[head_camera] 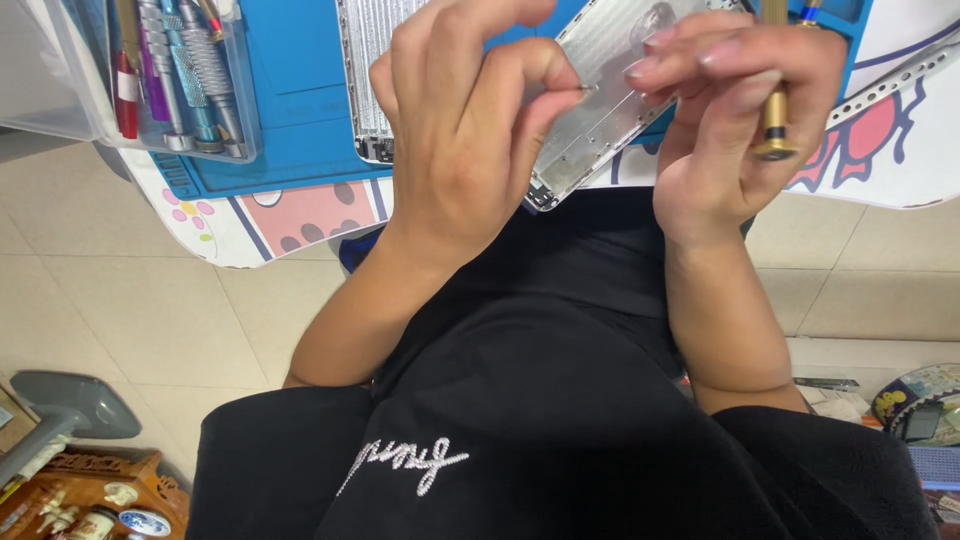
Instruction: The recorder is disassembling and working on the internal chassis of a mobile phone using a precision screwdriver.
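Note:
A silver metal phone housing (600, 90) is held tilted above the table edge, between both hands. My left hand (460, 120) covers its left side with the back of the hand towards me. Thumb and forefinger are pinched together on the housing's inner face, and whatever sits between the tips is too small to make out. My right hand (730, 120) rests its fingertips on the housing's right edge. A brass-handled screwdriver (775, 120) is tucked in its palm, tip hidden.
A blue work mat (290, 110) lies on a table with a cartoon-print cover (300, 215). A clear box of screwdrivers and tools (170, 80) stands at the left. A second silver housing (365, 70) lies on the mat. A black garment and tiled floor are below.

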